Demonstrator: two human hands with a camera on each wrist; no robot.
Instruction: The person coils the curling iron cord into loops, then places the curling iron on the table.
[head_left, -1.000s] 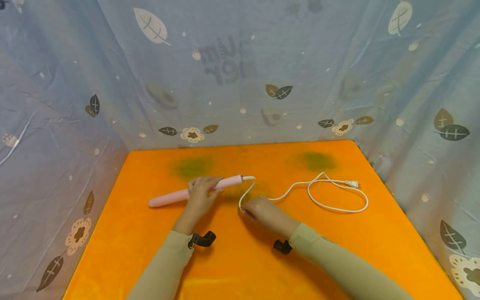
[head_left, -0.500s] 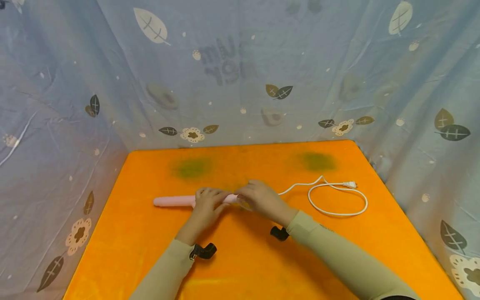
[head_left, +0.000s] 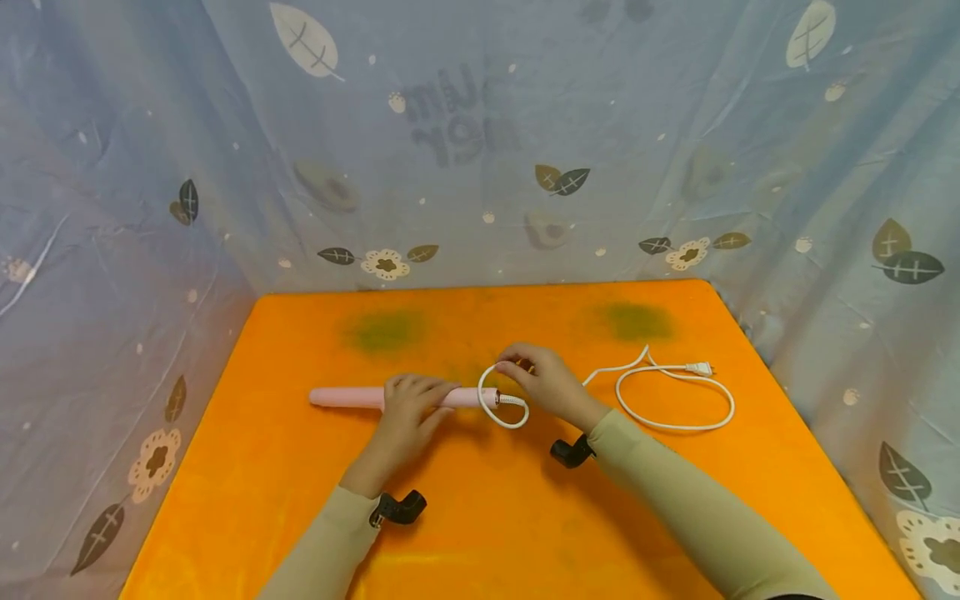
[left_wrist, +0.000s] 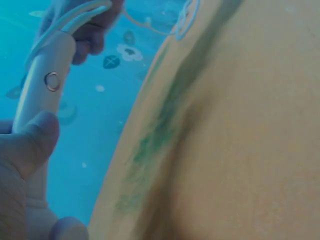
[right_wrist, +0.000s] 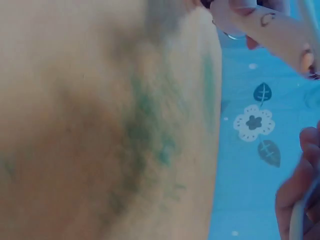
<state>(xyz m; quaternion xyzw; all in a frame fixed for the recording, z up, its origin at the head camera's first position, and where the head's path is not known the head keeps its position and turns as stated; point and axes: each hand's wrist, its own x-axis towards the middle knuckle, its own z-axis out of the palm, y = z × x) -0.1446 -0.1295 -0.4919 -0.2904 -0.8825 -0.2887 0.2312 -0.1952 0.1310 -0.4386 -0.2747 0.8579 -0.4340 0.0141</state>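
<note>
A slim pink curling iron (head_left: 347, 397) lies level across the middle of the head view, its rounded tip to the left. My left hand (head_left: 405, 415) grips its handle, the thumb (left_wrist: 40, 135) along the near side in the left wrist view. On the handle (left_wrist: 42, 97) shows a round button (left_wrist: 52, 81). From the right end comes a white cord (head_left: 512, 427), looped back over the handle's end. My right hand (head_left: 551, 385) pinches that cord between thumb and fingers, just right of the handle. In the right wrist view, part of the right hand (right_wrist: 295, 192) shows at the edge.
The cord's far stretch lies in a loose loop on the orange table (head_left: 465, 533), ending in a white two-pin plug (head_left: 700, 368). Patterned grey-blue curtains (head_left: 480, 208) stand behind the table and at both sides. A black wrist mount (head_left: 401, 507) juts from the left sleeve.
My left hand has turned the iron from slanted to level. My right hand has brought the cord up to the handle's end, then slightly right, and the cord now loops over that end.
</note>
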